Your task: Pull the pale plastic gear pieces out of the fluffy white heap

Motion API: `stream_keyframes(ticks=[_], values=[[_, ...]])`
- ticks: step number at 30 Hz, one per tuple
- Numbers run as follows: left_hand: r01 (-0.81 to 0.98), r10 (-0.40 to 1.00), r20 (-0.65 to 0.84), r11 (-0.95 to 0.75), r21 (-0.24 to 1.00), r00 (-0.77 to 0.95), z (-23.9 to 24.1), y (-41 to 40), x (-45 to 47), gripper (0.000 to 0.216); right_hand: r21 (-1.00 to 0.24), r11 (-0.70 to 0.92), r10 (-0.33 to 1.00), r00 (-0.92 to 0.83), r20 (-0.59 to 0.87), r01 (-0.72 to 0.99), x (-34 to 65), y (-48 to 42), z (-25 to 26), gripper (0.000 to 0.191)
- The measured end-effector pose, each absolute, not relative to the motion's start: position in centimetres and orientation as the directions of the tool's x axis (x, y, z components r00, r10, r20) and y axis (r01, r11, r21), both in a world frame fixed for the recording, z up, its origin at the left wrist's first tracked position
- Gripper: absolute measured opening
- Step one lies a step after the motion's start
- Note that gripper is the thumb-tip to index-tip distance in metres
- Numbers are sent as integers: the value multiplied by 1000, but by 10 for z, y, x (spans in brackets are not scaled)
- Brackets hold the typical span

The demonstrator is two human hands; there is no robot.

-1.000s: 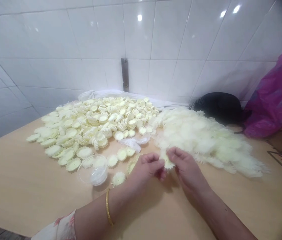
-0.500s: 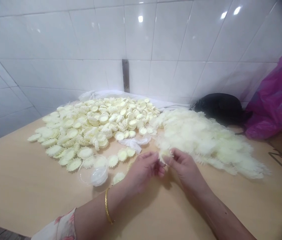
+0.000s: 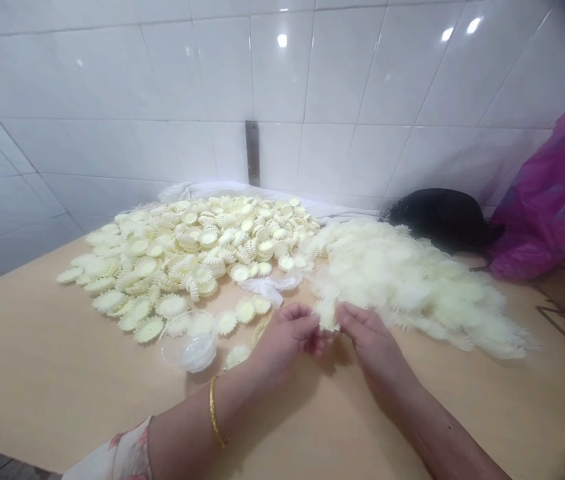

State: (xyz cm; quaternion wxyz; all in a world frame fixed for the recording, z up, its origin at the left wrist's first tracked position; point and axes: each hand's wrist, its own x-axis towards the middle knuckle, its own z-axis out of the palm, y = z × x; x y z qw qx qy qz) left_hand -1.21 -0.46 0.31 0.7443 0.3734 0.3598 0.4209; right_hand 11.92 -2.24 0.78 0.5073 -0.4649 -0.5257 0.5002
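A floral sleeve (image 3: 112,457) and a gold bangle (image 3: 213,411) marked the person's left arm as it reached across a tan tabletop (image 3: 27,353). A broad heap of cream scalloped discs (image 3: 172,260) lay on the table, with a clear plastic cup (image 3: 197,350) at its near edge and a crumpled white cloth (image 3: 269,283) just beside it. The left hand (image 3: 287,340) and right hand (image 3: 369,350) pinched a fringed cream piece (image 3: 327,315) between them, fingers closed on it, just off a mound of feathery cream fringed pieces (image 3: 412,287). Farther right, a black bag (image 3: 437,217) and magenta plastic sheeting (image 3: 552,200) sat against a white tiled wall (image 3: 362,80).
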Motion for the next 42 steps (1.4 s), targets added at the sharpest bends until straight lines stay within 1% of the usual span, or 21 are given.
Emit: stream_keyframes(ticks=[3,6,8,10,12,13,15,17,19,21,23,26,29,31,33,35,39,42], values=[[-347,896,-240,375,860,374,2,-5,-12,14,-994,86,996,-46,83,72,120,-21,6,41],[-329,895,-252,379,865,367,2,-5,-11,15,-961,136,991,-45,129,241,120,-20,3,35],[-332,892,-239,374,866,383,2,-6,-10,15,-903,204,975,5,222,378,120,-21,2,25],[-360,900,-211,355,863,381,2,-7,-9,18,-815,289,920,89,381,502,119,-23,4,16],[-373,919,-198,326,869,341,3,-8,-9,19,-736,364,851,116,511,570,118,-26,6,12],[-372,929,-198,312,874,312,3,-9,-9,19,-717,394,838,97,538,576,118,-27,7,12],[-375,941,-192,291,880,279,4,-10,-9,18,-735,407,864,33,503,542,118,-28,8,13],[-391,943,-169,277,878,289,4,-11,-9,17,-818,347,924,-17,383,459,118,-27,8,14],[-388,936,-147,271,881,318,4,-11,-10,17,-929,222,975,-50,217,296,119,-25,7,20],[-358,927,-152,278,891,342,4,-10,-10,16,-994,81,992,-104,73,75,120,-23,7,25],[-332,919,-170,295,896,356,3,-10,-10,15,-994,-22,989,-149,-6,-103,120,-22,8,27],[-330,912,-182,311,891,367,1,-8,-11,16,-967,-95,983,-175,-54,-235,119,-22,10,26],[-345,909,-184,321,882,375,-1,-7,-11,18,-947,-118,976,-210,-56,-297,119,-20,8,23],[-342,905,-188,328,881,383,-1,-7,-11,18,-944,-98,975,-219,-28,-316,121,-18,5,23],[-332,902,-179,320,887,393,0,-8,-11,18,-950,-64,983,-184,-7,-307,123,-16,1,26],[-330,902,-163,307,892,399,2,-9,-10,18,-961,-35,996,-91,-10,-274,124,-14,-1,28],[-338,919,-165,293,894,359,5,-11,-9,20,-973,25,987,162,-13,-230,127,-13,2,29],[-331,922,-156,280,901,356,5,-12,-8,21,-980,72,963,267,20,-187,128,-12,7,32]])
